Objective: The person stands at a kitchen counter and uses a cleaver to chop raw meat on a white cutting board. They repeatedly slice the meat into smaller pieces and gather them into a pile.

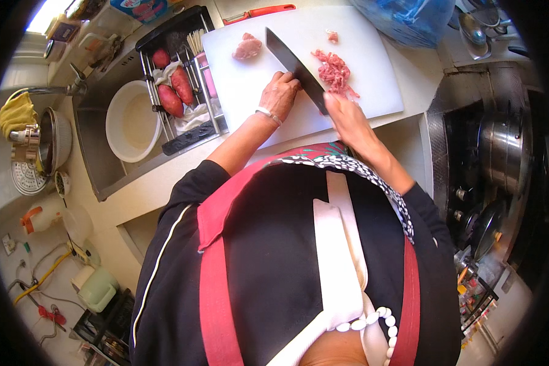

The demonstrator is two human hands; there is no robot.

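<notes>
My right hand (pixel 347 116) grips the handle of a dark-bladed cleaver (pixel 293 64), which slants across the white cutting board (pixel 242 87). The fingers of my left hand (pixel 280 94) are curled down on the board, their tips close against the blade. Whatever lies beneath those fingers is hidden. To the right of the blade is a heap of shredded raw meat (pixel 334 71), with a small meat piece (pixel 332 36) above it. A larger chunk of raw meat (pixel 248 46) rests near the board's upper left.
Left of the board, a rack (pixel 190 139) with red-skinned sweet potatoes (pixel 181 86) spans the sink (pixel 96 151), beside a white basin (pixel 135 121). A red-handled peeler (pixel 258 13) lies behind the board. A blue plastic bag (pixel 402 20) is at back right, a steel pot (pixel 503 151) farther right.
</notes>
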